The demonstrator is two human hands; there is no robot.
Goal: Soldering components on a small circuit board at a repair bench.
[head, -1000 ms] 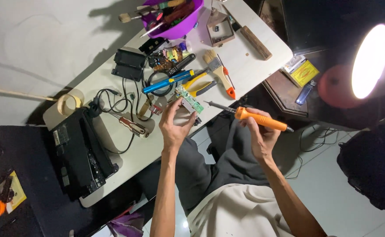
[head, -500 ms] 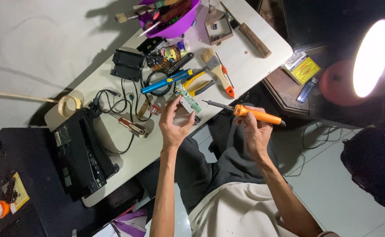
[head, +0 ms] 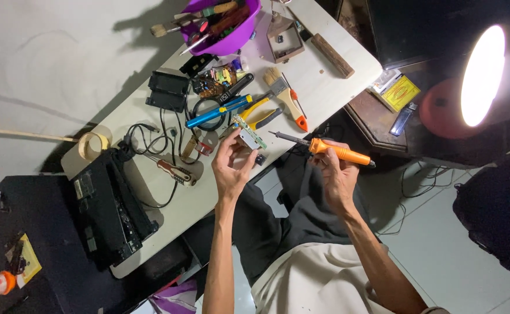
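At frame centre, the left hand (head: 230, 168) pinches a small green circuit board (head: 249, 133) in closed fingers above the white table (head: 324, 87) edge. The right hand (head: 335, 174), wrapped around an orange-handled soldering iron (head: 323, 148), has brought its tip closer to the board.

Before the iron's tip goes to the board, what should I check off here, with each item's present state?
1. Left hand grips the small circuit board: ok.
2. Right hand holds the orange soldering iron: ok.
3. Tip apart from the board: ok, a gap shows.
4. Iron hot: cannot tell.
5. Board held above the table edge, unsupported: not ok.
6. Lamp lit: ok.
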